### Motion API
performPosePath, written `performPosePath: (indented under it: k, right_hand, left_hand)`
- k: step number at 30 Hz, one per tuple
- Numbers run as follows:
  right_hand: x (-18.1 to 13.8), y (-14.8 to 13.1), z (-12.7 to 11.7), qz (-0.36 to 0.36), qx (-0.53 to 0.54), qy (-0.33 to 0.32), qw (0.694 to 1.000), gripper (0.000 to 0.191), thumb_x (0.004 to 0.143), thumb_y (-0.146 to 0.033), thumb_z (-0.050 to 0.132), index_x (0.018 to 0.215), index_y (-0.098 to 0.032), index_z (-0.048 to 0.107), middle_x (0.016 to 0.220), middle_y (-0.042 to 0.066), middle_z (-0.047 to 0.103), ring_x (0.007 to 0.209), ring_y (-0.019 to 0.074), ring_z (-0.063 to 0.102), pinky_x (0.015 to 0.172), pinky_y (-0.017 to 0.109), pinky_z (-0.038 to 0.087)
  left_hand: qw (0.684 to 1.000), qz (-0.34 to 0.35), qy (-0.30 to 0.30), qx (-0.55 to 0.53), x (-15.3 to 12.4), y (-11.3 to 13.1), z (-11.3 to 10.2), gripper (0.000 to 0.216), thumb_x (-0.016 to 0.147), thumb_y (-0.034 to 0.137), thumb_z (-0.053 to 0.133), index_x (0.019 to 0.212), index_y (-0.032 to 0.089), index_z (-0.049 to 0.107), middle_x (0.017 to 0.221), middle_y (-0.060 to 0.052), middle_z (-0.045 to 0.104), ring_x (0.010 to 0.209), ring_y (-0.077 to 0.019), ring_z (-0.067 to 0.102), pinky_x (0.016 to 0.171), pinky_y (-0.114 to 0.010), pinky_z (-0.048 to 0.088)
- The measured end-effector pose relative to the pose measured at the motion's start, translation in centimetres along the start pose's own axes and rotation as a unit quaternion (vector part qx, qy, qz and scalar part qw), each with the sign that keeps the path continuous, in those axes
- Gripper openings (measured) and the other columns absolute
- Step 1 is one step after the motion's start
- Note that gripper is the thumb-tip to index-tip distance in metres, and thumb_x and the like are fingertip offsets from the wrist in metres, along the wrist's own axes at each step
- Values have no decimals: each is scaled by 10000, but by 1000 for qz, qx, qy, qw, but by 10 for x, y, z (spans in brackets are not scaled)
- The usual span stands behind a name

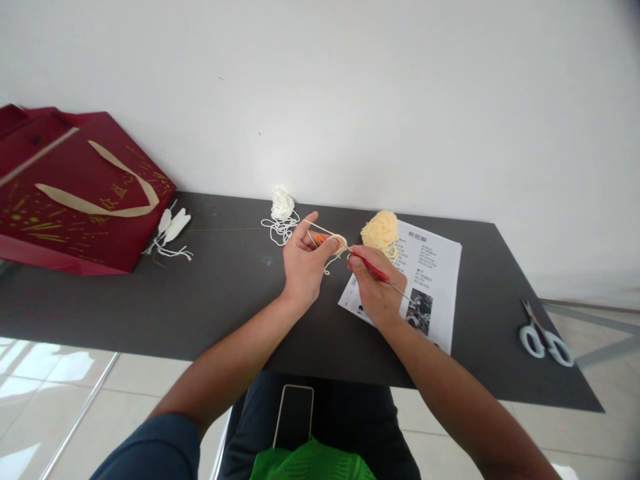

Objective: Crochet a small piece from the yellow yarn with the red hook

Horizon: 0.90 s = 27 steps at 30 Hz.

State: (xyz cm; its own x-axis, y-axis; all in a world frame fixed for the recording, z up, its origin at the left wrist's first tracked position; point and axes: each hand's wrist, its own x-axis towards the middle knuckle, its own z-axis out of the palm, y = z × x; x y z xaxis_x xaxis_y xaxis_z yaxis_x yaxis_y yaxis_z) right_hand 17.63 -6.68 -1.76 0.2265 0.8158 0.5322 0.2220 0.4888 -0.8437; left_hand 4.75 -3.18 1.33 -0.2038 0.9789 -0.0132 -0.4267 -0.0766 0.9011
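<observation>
The hook (371, 263) lay in the right hand (377, 283), that grip closed around its red handle, with the bare metal end slanting out behind toward the lower right. Its long axis ran from there up and to the left, so the tip pointed straight at the left hand (305, 263). The pale yarn (342, 241) sat just ahead of that tip, to the left of the right grip, pinched by the left thumb and fingers, with a length stretched back over a raised finger. The left hand was the nearer to the yarn, and the hook reached it from the right; whether the tip was through the loop was too small to tell. Both hands were above the counter (225, 300), the right one over the paper (440, 267), while the yellow ball (381, 231) rested just beyond it, near the wall
</observation>
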Motion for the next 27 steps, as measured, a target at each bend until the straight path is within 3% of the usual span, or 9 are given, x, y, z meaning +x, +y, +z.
performPosePath:
  k: [4, 8, 14, 19, 23, 27]
  right_hand:
    - [-1, -1, 1, 29, -2, 8, 1000, 183, 917, -303, 743, 1087, -295, 811, 1022, 37, 813, 882, 194, 768, 855, 401, 661]
    - [0, -5, 1, 2, -23, 4, 1000, 178, 923, -291, 737, 1083, -308, 812, 1038, 32, 812, 903, 192, 762, 862, 399, 652]
    - [0, -4, 1, -57, -28, 16, 998, 245, 907, -225, 755, 1109, -352, 810, 1020, 17, 788, 944, 175, 727, 835, 368, 619]
    - [3, 1, -2, -6, 12, 7, 1000, 208, 883, -271, 787, 1078, -339, 814, 1054, 23, 762, 922, 170, 721, 760, 348, 620]
    - [11, 6, -2, 45, 137, 18, 989, 141, 844, -274, 824, 979, -295, 792, 1011, 6, 763, 691, 113, 673, 583, 284, 570]
    - [18, 6, -3, 79, 189, -3, 979, 133, 866, -331, 801, 950, -257, 730, 986, 16, 788, 633, 113, 668, 573, 295, 579]
  left_hand:
    - [999, 21, -13, 26, -1, -3, -1, 733, 719, 230, 857, 1399, 196, 582, 779, 43, 709, 702, -104, 668, 748, -267, 546]
    - [999, 19, -30, 15, -2, -6, -2, 751, 732, 255, 864, 1421, 209, 568, 808, 34, 726, 728, -108, 682, 781, -275, 551]
    - [993, -74, -57, -74, -2, 0, -1, 712, 684, 190, 878, 1342, 172, 605, 743, 70, 677, 650, -68, 620, 699, -230, 488]
    - [984, -117, -81, -103, 1, 5, -3, 691, 649, 156, 873, 1297, 176, 632, 743, 75, 650, 625, -62, 584, 651, -233, 455]
    - [985, -104, -92, -98, 2, 5, -4, 697, 631, 165, 883, 1284, 193, 641, 721, 84, 624, 608, -67, 574, 677, -257, 471]
    - [987, -92, -105, -78, 2, 6, -3, 690, 626, 178, 886, 1275, 204, 651, 693, 92, 610, 588, -68, 561, 675, -263, 473]
